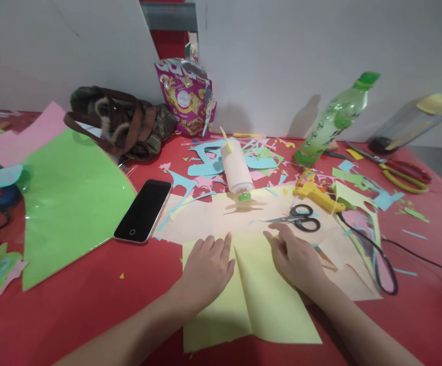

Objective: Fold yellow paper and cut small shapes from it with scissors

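Observation:
A creased sheet of yellow paper (277,310) lies in front of me, its fold running down the middle. My left hand (209,267) rests on the left half with its fingers stretched forward and slightly apart. At the upper right edge of that sheet, my right hand (297,259) has its fingers bent together on the paper; part of its grip is hidden. Black-handled scissors (300,218) lie just beyond my right hand. Farther back, a paper-wrapped bottle (236,165) lies with its green cap toward me. Pale peach paper (194,218) spreads beneath these things.
Left of my hands are a phone (143,211) and a large green sheet (71,198). A bag (125,122), a snack pouch (185,96) and a green bottle (333,122) stand behind. A yellow glue gun (316,195) with a cord and larger scissors (404,173) lie right, among paper scraps.

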`<state>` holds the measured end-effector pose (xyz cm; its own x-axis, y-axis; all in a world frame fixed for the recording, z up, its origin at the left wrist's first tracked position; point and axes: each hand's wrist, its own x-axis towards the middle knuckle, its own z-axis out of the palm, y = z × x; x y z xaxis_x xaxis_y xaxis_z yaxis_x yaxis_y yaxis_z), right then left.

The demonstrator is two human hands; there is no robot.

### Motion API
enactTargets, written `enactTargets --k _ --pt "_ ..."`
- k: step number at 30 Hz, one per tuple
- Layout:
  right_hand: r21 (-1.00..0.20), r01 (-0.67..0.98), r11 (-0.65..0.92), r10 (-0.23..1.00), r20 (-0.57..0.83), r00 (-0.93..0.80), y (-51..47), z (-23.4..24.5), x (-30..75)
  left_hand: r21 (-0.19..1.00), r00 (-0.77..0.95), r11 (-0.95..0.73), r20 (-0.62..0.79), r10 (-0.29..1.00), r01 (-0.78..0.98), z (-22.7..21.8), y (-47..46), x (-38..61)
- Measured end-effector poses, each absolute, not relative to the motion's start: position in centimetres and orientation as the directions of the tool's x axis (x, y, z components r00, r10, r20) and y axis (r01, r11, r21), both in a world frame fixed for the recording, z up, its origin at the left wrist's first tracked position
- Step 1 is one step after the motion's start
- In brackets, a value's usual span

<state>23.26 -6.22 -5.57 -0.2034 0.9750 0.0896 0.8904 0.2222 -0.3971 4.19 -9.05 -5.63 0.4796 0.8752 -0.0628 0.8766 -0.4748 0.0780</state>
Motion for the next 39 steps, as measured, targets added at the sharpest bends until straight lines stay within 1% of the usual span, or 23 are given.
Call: enactTargets --k 4,9,11,14,16,20,23,26,29,33,37,39 --pt "-0.487 0.86 0.154 0.988 0.066 -0.14 -6.1 -5.3 23.6 0.094 0.473 -0.469 -0.037 0.88 0.878 -5.6 -9.2 4.0" --pt "-0.576 0.813 0.08 0.993 0.113 -0.018 -5.9 -5.5 23.7 0.196 0.524 -0.535 0.11 0.845 0.822 -6.1 -9.7 3.3" --pt "-0.598 0.799 0.064 0.992 0.128 0.017 -5.8 -5.6 23.6 0.212 0.559 -0.562 0.08 0.826 0.8 -6.2 -9.8 3.1" --pt "-0.621 0.782 0.063 0.991 0.132 0.025 -5.8 -5.6 23.6 0.208 0.586 -0.568 -0.036 0.809 0.796 -6.4 -9.6 2.6" --pt "-0.617 0.784 0.065 0.991 0.13 0.021 -5.8 -5.6 23.6 0.192 0.584 -0.562 -0.081 0.808 0.804 -6.5 -9.4 2.4" --pt "-0.55 0.831 0.085 0.992 0.125 -0.019 -5.9 -5.8 23.8 0.161 0.557 -0.539 -0.108 0.823 0.827 -6.8 -9.0 2.2" --pt "-0.491 0.861 0.133 0.989 0.125 -0.081 -5.9 -6.0 23.9 0.154 0.538 -0.52 -0.117 0.835 0.84 -6.9 -9.0 2.3" --pt "-0.475 0.859 0.191 0.981 0.109 -0.158 -5.8 -6.1 24.1 0.153 0.53 -0.512 -0.124 0.839 0.845 -7.0 -9.1 2.4" --pt "-0.499 0.843 0.201 0.979 0.066 -0.194 -5.6 -6.1 24.4 0.15 0.532 -0.513 -0.135 0.836 0.845 -6.9 -9.0 2.4" --pt "-0.54 0.826 0.162 0.986 0.064 -0.152 -5.5 -5.8 24.7 0.146 0.535 -0.518 -0.117 0.837 0.843 -6.8 -9.0 2.4" --pt "-0.645 0.761 0.069 0.996 0.001 -0.089 -5.5 -5.3 24.6 0.144 0.519 -0.503 -0.105 0.848 0.852 -6.9 -8.8 2.2" --pt "-0.67 0.741 0.047 0.995 -0.034 -0.094 -5.5 -5.1 24.6 0.134 0.493 -0.48 -0.093 0.865 0.867 -6.9 -8.5 2.1"
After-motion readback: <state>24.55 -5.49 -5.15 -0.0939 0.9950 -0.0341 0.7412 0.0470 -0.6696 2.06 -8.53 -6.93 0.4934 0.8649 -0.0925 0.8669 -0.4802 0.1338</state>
